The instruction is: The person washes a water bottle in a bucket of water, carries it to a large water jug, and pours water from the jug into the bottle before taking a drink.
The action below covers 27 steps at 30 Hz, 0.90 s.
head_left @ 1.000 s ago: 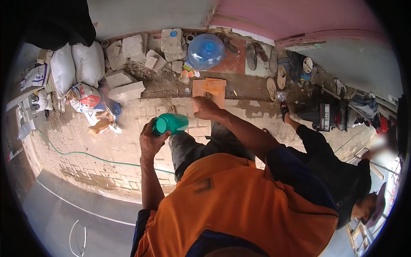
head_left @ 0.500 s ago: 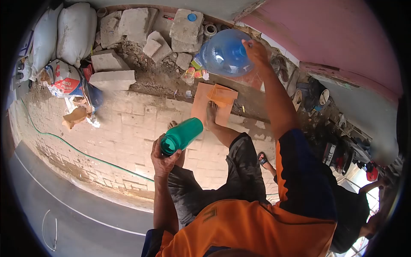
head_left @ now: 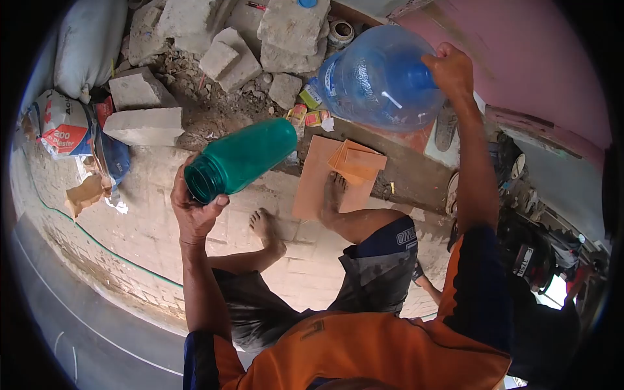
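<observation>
A translucent green water bottle (head_left: 250, 156) lies tilted in my left hand (head_left: 193, 211), whose fingers wrap round it near the mouth. Its mouth is uncapped and faces me at the lower left. At the upper right, my right hand (head_left: 453, 70) is closed round the neck of a large clear-blue water jug (head_left: 374, 84). The jug leans on its side, neck to the right, beside the rubble. Under my foot is a flat orange-brown board (head_left: 312, 188), with several smaller orange pieces (head_left: 357, 162) stacked on it.
Concrete blocks (head_left: 143, 127) and rubble line the wall, near white sacks (head_left: 90, 49) and a torn plaster bag (head_left: 62, 127). Small packets (head_left: 316, 117) lie by the jug. A green hose (head_left: 110, 252) crosses the paving. A motorbike (head_left: 530, 260) and another person's leg (head_left: 429, 286) are at right.
The green bottle and my left hand have moved left and up, nearer to me. My right hand and the jug have shifted right, and the view has moved closer to the ground.
</observation>
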Motion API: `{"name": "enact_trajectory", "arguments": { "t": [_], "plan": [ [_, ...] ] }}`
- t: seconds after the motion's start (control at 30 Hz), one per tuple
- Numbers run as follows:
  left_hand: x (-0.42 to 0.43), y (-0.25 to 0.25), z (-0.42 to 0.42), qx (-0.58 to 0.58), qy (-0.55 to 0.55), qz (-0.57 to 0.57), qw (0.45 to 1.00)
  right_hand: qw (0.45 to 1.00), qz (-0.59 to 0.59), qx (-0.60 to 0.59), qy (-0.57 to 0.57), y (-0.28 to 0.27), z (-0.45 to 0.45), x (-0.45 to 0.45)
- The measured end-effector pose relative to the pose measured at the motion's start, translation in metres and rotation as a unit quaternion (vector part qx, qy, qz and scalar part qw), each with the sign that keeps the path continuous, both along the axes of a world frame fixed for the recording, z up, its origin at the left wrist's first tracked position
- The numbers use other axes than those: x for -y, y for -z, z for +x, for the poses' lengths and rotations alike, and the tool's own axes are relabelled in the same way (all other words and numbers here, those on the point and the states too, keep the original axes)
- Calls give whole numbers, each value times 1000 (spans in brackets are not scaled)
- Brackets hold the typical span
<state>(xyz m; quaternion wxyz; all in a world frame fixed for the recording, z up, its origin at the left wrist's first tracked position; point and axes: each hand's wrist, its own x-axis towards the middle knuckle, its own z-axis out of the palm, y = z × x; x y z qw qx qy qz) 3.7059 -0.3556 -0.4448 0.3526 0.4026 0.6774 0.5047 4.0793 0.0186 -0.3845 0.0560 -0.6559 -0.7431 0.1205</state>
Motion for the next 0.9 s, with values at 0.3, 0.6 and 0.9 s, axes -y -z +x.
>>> {"name": "enact_trajectory", "arguments": {
  "t": [0.3, 0.6, 0.9],
  "plan": [
    [-64, 16, -10, 14, 39, 32, 999, 994, 71, -79, 7, 14, 7, 3],
    [-101, 17, -18, 70, 22, 143, 987, 990, 117, -37, -65, 27, 19, -3],
    [-111, 25, -11, 85, 28, 107, 990, 994, 110, -4, -4, 2, -4, 32]
  ]
}}
